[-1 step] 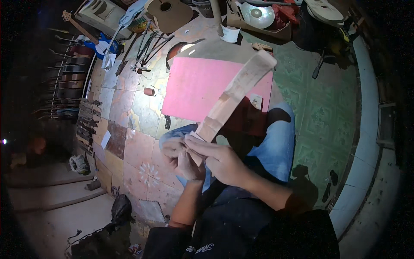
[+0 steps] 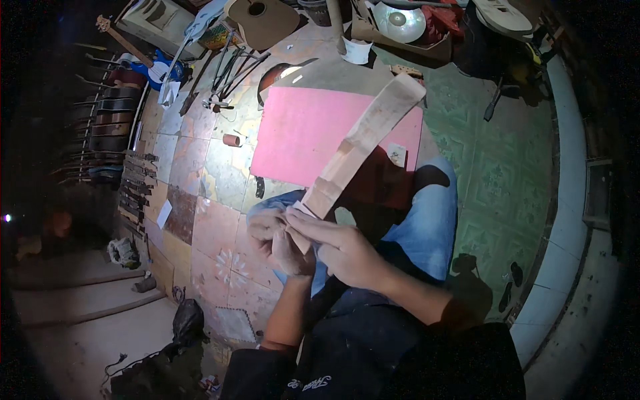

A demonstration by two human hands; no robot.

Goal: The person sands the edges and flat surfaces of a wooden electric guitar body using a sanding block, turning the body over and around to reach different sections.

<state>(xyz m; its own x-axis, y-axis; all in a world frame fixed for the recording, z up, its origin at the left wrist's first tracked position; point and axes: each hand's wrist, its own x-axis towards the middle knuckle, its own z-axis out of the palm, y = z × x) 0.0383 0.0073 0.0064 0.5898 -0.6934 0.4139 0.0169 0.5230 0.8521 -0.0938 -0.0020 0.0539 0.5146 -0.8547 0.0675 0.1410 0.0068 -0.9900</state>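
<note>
A long pale wooden piece runs diagonally from my lap up over the pink sheet, its squared far end raised at the upper right. My left hand has its fingers curled round the near end of the wood. My right hand lies against the same end, index finger stretched along it, pressing a small pale flat piece that I cannot make out clearly. My jeans-clad knees are bent on either side, below the pink sheet.
Guitars stand racked at the left, dark slats below them. A blue guitar, a brown guitar body, metal tools, a small cylinder and a cardboard box surround the pink sheet on the tiled floor.
The wooden piece's far end has shifted slightly left and up. My hands have moved very slightly with it, keeping the same grip.
</note>
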